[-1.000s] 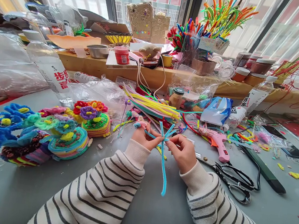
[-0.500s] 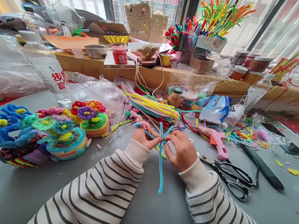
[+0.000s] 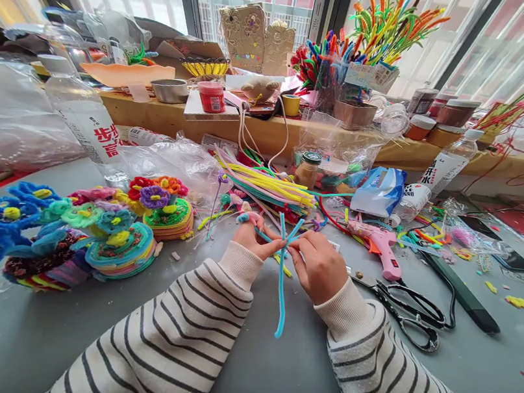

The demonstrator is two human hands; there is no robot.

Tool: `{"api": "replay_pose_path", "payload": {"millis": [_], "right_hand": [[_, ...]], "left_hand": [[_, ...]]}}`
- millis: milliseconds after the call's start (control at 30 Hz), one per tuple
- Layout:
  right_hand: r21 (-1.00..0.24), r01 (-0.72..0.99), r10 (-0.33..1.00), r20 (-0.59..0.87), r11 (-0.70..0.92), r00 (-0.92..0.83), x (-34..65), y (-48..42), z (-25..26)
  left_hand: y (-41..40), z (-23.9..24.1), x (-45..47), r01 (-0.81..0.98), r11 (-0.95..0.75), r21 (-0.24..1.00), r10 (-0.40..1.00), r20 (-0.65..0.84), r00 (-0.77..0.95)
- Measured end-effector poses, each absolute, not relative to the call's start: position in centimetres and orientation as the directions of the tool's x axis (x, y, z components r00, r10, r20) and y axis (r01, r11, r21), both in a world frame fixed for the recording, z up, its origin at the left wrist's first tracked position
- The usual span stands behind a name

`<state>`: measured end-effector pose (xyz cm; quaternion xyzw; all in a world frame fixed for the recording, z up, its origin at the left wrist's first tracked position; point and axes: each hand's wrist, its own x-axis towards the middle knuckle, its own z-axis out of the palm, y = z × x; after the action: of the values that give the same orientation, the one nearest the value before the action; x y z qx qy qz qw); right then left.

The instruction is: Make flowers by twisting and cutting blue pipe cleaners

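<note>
Several light-blue pipe cleaners [image 3: 281, 298] cross each other in a star shape between my two hands, above the grey table. My left hand [image 3: 256, 236] pinches them close to the crossing. From the other side, my right hand [image 3: 321, 264] grips them with thumb and fingertips. One long end hangs down toward me, and two short ends stick up above the crossing. Fingers partly cover the crossing itself. Just behind my hands lies a bundle of yellow, pink and teal pipe cleaners [image 3: 268, 184].
Fuzzy flower pots [image 3: 120, 251] stand at the left. Black-handled scissors [image 3: 410, 310] and a pink glue gun [image 3: 378, 243] lie to the right. Water bottles [image 3: 84, 114] and a glass jar [image 3: 308, 169] stand behind. A crowded wooden ledge [image 3: 156, 116] runs below the windows.
My hands keep their pinch on the blue pipe cleaners, with only a very slight shift of the fingers. The whole view has moved a little.
</note>
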<state>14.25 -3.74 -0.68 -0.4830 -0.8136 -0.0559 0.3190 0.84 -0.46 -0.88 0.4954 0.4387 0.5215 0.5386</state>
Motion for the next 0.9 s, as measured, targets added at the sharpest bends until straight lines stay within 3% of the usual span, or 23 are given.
{"api": "replay_pose_path", "payload": {"millis": [167, 267, 333, 400, 500, 733, 900], "right_hand": [[-0.641, 0.639, 0.882, 0.451, 0.425, -0.135, 13.9, -3.5, -1.0], [-0.91, 0.36, 0.978, 0.203, 0.206, -0.047, 13.8, -3.2, -1.1], [-0.993, 0.111, 0.997, -0.033, -0.025, -0.066, 13.7, -3.1, -1.1], [-0.971, -0.094, 0.97, -0.205, -0.218, -0.131, 13.6, -3.0, -1.0], [-0.904, -0.27, 0.937, -0.285, -0.332, -0.2, 13.6, -3.0, -0.8], [-0.867, -0.386, 0.945, -0.247, -0.314, -0.215, 14.0, -2.6, -1.1], [-0.856, -0.414, 0.947, -0.238, -0.31, -0.217, 14.1, -2.5, -1.4]], "left_hand": [[-0.2, -0.9, 0.8, -0.112, -0.099, 0.989, 0.987, 0.112, 0.117], [-0.1, -1.2, 0.7, -0.118, -0.11, 0.987, 0.985, 0.124, 0.117], [-0.1, -1.3, 0.7, -0.123, -0.108, 0.986, 0.985, 0.123, 0.119], [-0.2, -1.1, 0.7, -0.129, -0.109, 0.986, 0.986, 0.124, 0.113], [-0.3, -0.7, 0.9, -0.141, -0.099, 0.985, 0.99, 0.112, 0.087], [-0.5, -0.2, 1.0, -0.271, 0.002, 0.963, 0.986, 0.043, 0.161], [-0.5, -0.1, 0.9, -0.242, 0.044, 0.969, 0.983, 0.001, 0.183]]}}
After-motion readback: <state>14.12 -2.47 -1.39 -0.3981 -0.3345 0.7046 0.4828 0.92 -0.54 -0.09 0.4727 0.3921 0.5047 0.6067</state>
